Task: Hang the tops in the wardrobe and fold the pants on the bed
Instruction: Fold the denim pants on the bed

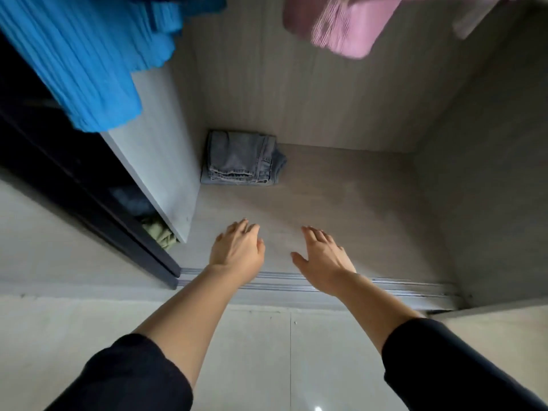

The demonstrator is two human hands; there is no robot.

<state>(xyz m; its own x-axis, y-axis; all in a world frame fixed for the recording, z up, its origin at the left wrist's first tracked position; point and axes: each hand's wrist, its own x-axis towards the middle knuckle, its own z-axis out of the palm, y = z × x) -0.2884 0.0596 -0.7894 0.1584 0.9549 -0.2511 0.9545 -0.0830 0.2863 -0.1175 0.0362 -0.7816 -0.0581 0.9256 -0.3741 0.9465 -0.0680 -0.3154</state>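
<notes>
I look down into the open wardrobe (341,185). Folded grey-blue jeans (241,158) lie on its floor in the back left corner. A bright blue top (77,57) hangs at the upper left and a pink top (344,25) hangs at the upper right, blurred. My left hand (237,247) and my right hand (321,256) reach out side by side over the front of the wardrobe floor, palms down, fingers relaxed, holding nothing. Both hands are well short of the jeans.
A dark sliding door (74,179) stands at the left, with an olive green cloth (161,234) behind its edge. A metal door track (385,287) runs along the wardrobe's front. Pale floor tiles (267,351) lie below my arms.
</notes>
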